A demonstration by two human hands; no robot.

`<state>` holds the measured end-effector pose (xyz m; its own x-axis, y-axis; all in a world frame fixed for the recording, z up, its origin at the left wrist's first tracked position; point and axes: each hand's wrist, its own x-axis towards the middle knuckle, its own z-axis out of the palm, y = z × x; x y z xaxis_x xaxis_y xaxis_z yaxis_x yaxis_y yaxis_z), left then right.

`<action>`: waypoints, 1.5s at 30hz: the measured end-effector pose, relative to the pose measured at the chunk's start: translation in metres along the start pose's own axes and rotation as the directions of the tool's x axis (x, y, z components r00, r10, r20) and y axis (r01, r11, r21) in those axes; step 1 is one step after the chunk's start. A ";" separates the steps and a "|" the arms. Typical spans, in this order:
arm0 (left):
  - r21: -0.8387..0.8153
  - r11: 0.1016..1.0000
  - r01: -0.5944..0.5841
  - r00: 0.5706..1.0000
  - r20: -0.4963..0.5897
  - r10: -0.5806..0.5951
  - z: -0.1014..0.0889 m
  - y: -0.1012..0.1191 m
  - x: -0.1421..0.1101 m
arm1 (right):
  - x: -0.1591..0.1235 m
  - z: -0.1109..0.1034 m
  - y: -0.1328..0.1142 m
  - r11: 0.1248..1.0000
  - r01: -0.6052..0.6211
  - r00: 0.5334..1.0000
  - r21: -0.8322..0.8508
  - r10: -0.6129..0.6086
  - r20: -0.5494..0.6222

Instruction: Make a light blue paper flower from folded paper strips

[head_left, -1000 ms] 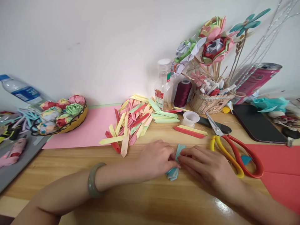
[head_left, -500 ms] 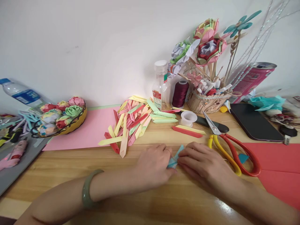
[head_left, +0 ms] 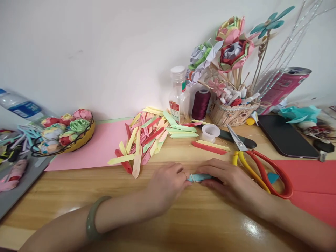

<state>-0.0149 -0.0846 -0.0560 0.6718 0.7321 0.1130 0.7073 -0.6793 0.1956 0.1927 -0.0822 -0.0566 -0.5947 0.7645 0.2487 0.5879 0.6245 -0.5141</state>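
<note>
Between my two hands, low over the wooden table, lies a light blue folded paper strip (head_left: pixel 200 177). A thin pale thread or wire (head_left: pixel 193 177) loops around it near its left end. My left hand (head_left: pixel 168 185), with a ring and a green bangle (head_left: pixel 92 220) on the wrist, pinches the left end. My right hand (head_left: pixel 228 178) grips the right end, its fingers covering that part. Scissors (head_left: pixel 256 161) with red and yellow handles lie open just beyond my right hand. A white spool (head_left: pixel 210 132) stands behind the hands.
Folded paper strips (head_left: pixel 147 134) are heaped on pink paper (head_left: pixel 105 140). A basket of paper flowers (head_left: pixel 75 140) stands left. Behind are a glass bottle (head_left: pixel 179 94), purple thread (head_left: pixel 201 105) and a flower basket (head_left: pixel 232 113). A phone (head_left: pixel 286 136) and red paper (head_left: pixel 315 185) lie right.
The blue paper strip has turned from a slanted position to lie nearly level between my hands. My hands have drawn slightly apart, showing more of the strip and its loop.
</note>
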 end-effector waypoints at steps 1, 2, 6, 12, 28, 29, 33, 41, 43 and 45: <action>0.009 1.000 -0.002 1.000 -0.018 0.002 0.002 0.000 0.000 | 0.000 -0.001 0.000 1.000 0.004 1.000 -0.020 -0.004 0.012; 0.016 1.000 -0.005 0.999 -0.038 0.006 0.003 0.000 -0.001 | 0.000 -0.001 0.000 0.999 0.011 0.999 -0.041 -0.010 0.035; 0.037 0.998 -0.043 0.992 -0.119 0.047 0.006 0.001 -0.003 | -0.004 0.002 0.003 0.984 0.083 0.993 -0.155 -0.069 0.091; 0.001 0.997 -0.076 0.982 -0.172 0.075 0.007 0.001 -0.005 | -0.011 0.003 0.009 0.942 0.213 0.972 -0.258 -0.179 0.150; -0.069 0.998 -0.010 0.975 -0.220 -0.006 0.014 -0.004 -0.013 | -0.007 0.000 0.016 0.965 0.208 0.973 -0.159 -0.188 0.136; -0.054 0.999 -0.002 0.977 -0.213 -0.010 0.013 -0.005 -0.014 | -0.007 0.000 0.017 0.963 0.213 0.973 -0.164 -0.193 0.131; -0.018 0.999 -0.037 0.966 -0.256 0.031 0.016 -0.004 -0.015 | -0.007 0.000 0.019 0.955 0.226 0.971 -0.193 -0.204 0.127; 0.132 0.988 -0.076 0.958 -0.264 0.108 0.020 0.000 -0.013 | 0.003 0.004 0.001 0.885 0.255 0.966 -0.390 -0.252 0.058; 0.136 0.987 -0.084 0.955 -0.272 0.118 0.016 0.000 -0.010 | 0.006 0.005 -0.004 0.865 0.304 0.950 -0.399 -0.308 0.057; 0.138 0.986 -0.089 0.946 -0.298 0.127 0.013 0.001 -0.008 | 0.009 0.006 -0.007 0.869 0.320 0.944 -0.377 -0.325 0.052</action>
<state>-0.0168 -0.0914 -0.0690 0.6598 0.6220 0.4216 0.6685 -0.7421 0.0487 0.1798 -0.0808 -0.0560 -0.7813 0.5104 0.3592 0.5274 0.8477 -0.0573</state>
